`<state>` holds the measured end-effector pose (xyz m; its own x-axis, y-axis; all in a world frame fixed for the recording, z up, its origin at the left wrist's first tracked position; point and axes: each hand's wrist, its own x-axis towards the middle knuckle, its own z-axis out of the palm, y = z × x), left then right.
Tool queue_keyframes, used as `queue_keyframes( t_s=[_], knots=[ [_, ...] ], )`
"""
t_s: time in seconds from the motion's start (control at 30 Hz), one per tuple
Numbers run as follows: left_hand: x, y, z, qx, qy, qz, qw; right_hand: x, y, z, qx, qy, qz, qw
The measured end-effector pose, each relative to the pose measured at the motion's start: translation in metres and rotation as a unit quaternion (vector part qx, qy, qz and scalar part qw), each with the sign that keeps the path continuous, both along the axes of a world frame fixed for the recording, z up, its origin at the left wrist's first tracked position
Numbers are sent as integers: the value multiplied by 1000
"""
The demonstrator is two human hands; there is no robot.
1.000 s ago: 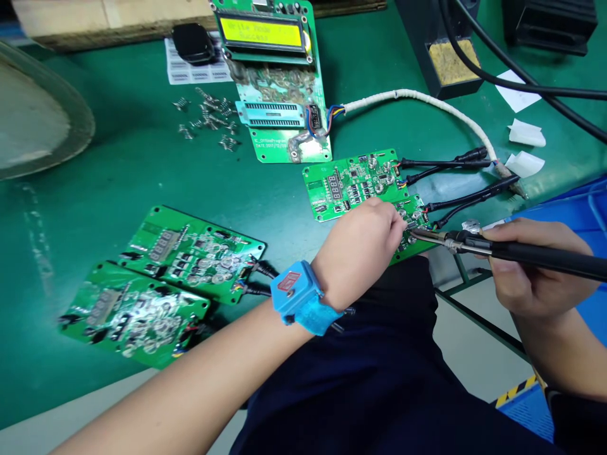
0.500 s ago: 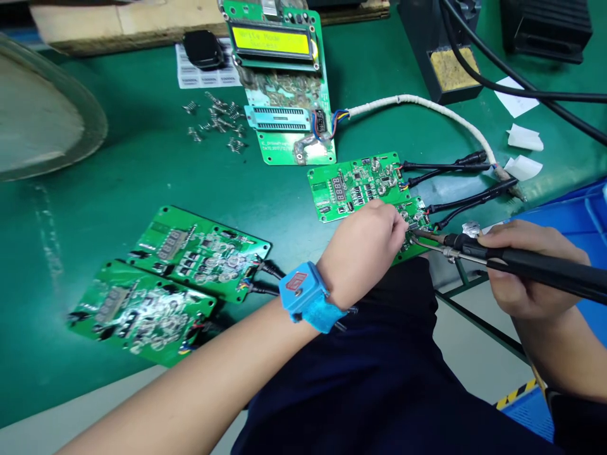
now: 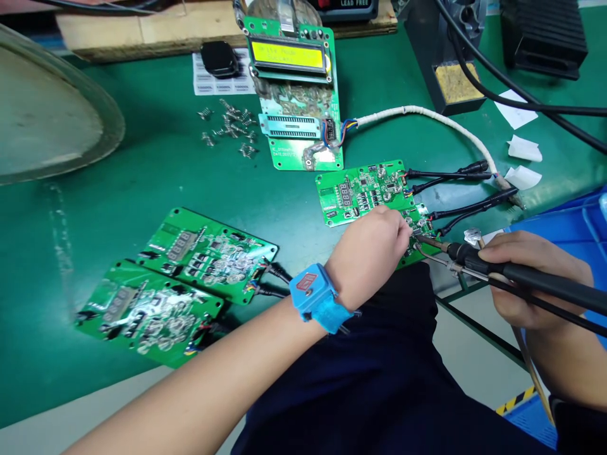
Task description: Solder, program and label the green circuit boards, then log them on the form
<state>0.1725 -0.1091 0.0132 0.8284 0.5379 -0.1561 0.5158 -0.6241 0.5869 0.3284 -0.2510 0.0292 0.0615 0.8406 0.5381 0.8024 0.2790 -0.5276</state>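
My left hand (image 3: 372, 253), with a blue strap (image 3: 317, 297) on its wrist, rests closed on a green circuit board (image 3: 422, 224) at the table's front edge; its fingertips pinch something small I cannot make out. My right hand (image 3: 528, 278) grips a black soldering iron (image 3: 512, 272), whose tip touches that board right by my left fingertips. A second green board (image 3: 363, 189) with a digit display lies just behind.
Two more green boards (image 3: 208, 253) (image 3: 147, 313) lie at the left. A programmer board with a yellow screen (image 3: 289, 55) stands at the back, small springs (image 3: 230, 129) beside it. A sponge holder (image 3: 450, 82), black cables and a blue bin (image 3: 573, 215) sit at the right.
The view has shifted slightly, so everything sits a little lower and to the right. Both hands stay at the board; the iron tip remains at the same spot.
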Motion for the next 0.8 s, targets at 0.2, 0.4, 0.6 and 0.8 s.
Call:
queue_keyframes(
  t_s=[0.2, 0.4, 0.6, 0.8],
  knots=[
    [-1, -1, -1, 12, -13, 3, 1000, 4, -2, 1, -15, 33, 3, 999],
    [-4, -1, 6, 12, -47, 12, 999, 12, -6, -1, 9, 110, -14, 994],
    [-27, 5, 14, -179, -159, 194, 951, 14, 4, -7, 80, 196, -31, 977],
    [-47, 12, 15, -563, -285, 310, 712, 16, 4, -3, 86, 285, -126, 946]
  ],
)
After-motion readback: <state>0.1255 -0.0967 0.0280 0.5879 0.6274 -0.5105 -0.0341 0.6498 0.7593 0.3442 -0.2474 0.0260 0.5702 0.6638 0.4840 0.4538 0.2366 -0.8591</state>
